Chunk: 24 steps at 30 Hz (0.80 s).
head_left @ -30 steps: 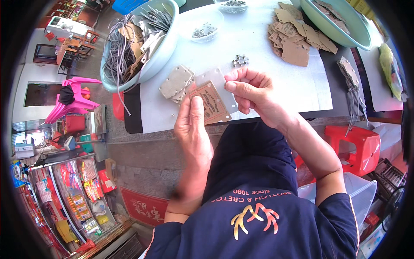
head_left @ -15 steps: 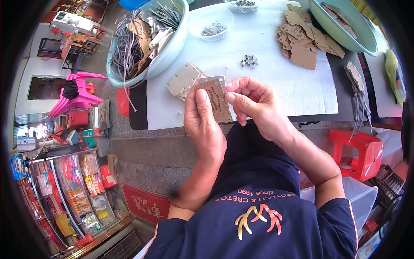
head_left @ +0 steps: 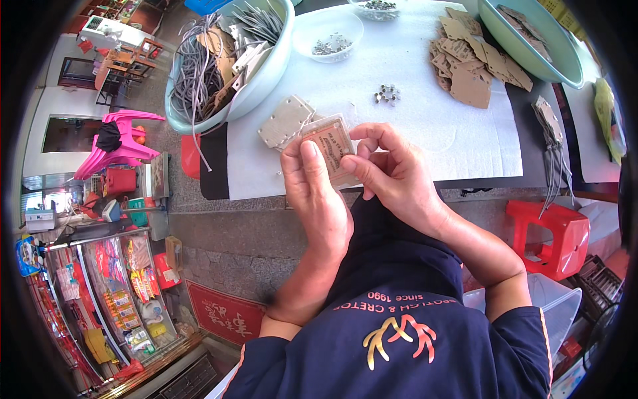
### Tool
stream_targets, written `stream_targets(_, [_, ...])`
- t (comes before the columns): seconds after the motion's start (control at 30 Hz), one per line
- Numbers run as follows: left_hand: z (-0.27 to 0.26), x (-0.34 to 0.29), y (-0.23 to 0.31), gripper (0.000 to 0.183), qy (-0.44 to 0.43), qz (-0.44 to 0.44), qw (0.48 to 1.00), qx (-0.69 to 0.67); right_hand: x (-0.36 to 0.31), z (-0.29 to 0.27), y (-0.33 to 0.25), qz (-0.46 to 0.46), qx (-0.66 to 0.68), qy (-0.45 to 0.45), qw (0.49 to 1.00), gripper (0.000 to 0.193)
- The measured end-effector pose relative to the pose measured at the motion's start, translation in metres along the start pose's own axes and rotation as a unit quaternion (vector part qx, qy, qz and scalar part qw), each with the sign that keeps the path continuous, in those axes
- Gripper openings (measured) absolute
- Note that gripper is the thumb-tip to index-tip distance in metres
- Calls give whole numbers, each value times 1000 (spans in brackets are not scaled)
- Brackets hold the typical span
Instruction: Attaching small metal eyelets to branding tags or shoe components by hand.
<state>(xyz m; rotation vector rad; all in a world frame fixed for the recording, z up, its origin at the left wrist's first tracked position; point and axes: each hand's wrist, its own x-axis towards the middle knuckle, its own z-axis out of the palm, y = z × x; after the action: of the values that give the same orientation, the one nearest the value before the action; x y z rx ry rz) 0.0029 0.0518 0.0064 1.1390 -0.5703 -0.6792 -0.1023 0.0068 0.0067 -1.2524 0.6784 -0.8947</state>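
Observation:
My left hand [head_left: 318, 193] is closed round a printed cardboard tag [head_left: 330, 145], its thumb lying along the card's left side. The tag has a brown printed face and a pale border, and is held just above the table's near edge. My right hand [head_left: 402, 174] is closed at the card's right edge, with the thumb and bent index finger against it. Whether a small part sits between those fingertips is hidden. Right behind the held card, several pale tags with punched holes [head_left: 282, 120] lie stacked on the white sheet. Farther off is a small cluster of metal fasteners [head_left: 386, 94].
A light-blue basin [head_left: 276, 73] with grey cords and tags stands at left. Clear bowls [head_left: 355, 50] of metal bits are at the back. Brown tags [head_left: 470, 83] and a green basin [head_left: 565, 74] lie right. Corded tags [head_left: 549, 126] hang over the edge near a red stool [head_left: 555, 249].
The card has tilted and risen slightly in my left hand. My right thumb has moved down and inward against the card's edge, and the index finger has spread a little from it.

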Motion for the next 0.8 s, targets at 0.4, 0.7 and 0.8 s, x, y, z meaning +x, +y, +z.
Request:
stream_targets(0.4, [4,-5,5,32,-7,25,999,40,-2,2,0,-16,-43,22,999,25])
stream_targets(0.7, [-1,-4,0,26,-3,28,1000,10,-4,0,1,-90,-160,34,982,25])
stream_targets(0.8, [0,-5,1,27,6,21,1000,19,-6,1,2,-83,-158,39,983,25])
